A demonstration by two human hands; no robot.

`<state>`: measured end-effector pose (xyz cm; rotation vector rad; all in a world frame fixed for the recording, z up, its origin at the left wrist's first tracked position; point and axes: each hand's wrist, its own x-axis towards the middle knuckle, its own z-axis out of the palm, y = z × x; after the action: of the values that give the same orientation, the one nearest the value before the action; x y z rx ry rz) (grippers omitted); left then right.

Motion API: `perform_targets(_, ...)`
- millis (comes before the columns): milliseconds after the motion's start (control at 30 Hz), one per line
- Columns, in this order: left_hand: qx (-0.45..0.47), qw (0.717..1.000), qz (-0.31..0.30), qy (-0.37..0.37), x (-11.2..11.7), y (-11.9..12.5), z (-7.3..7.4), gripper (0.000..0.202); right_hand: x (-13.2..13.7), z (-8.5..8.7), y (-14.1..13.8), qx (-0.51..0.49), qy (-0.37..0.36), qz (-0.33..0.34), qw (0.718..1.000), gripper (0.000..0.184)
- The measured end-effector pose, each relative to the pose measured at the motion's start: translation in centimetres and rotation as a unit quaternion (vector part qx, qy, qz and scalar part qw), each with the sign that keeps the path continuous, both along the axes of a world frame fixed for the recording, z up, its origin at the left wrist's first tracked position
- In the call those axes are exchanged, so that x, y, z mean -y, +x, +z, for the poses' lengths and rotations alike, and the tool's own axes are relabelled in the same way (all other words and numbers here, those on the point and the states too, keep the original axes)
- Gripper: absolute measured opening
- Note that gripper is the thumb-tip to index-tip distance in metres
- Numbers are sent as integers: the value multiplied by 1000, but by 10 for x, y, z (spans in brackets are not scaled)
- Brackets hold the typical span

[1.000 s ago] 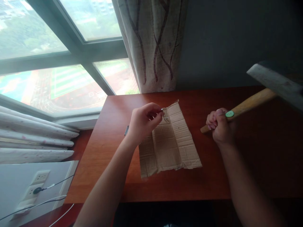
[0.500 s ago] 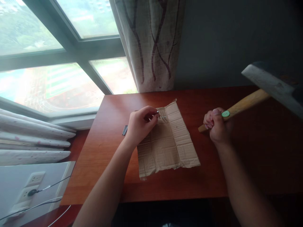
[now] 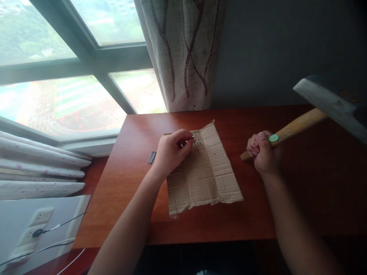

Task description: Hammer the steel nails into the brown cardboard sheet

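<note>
My right hand (image 3: 265, 152) is wrapped round the wooden handle of a hammer (image 3: 301, 124), whose metal head is raised at the right edge of the view. Over the far part of a creased cardboard sheet (image 3: 197, 179), my left hand (image 3: 176, 149) pinches a nail (image 3: 193, 137) between thumb and forefinger. Only the small light top of that nail shows; the fingers hide the rest. Beside the fingertips, the cardboard bears rows of dark holes and several small nail-like bits (image 3: 198, 143). Left of my left wrist lies a small bunch of nails (image 3: 151, 157).
The cardboard rests on a reddish-brown wooden table (image 3: 120, 198). A window (image 3: 86, 99) and curtain (image 3: 183, 57) stand behind it. At the lower left are wall sockets (image 3: 37, 225) with a plug and cables, close to the table's left edge.
My left hand, still pinching the nail, has shifted slightly to the right over the cardboard. My right hand and the hammer have stayed nearly in place.
</note>
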<state>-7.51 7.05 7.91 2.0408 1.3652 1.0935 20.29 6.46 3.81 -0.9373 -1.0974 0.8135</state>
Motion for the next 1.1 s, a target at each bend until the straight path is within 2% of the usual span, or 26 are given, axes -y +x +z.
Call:
perform_targets(267,2,1000,-4,-2,1,0,-1,7,1,-1,-1,25,-3,-11,1000,47)
perform_targets(467,-3,1000,4,4,1,0,-1,7,1,-1,-1,5,0,4,1000,48)
perform_targets(1100,-26,1000,1,8,2,3,3,6,2,0,-2,20,-3,-11,1000,46)
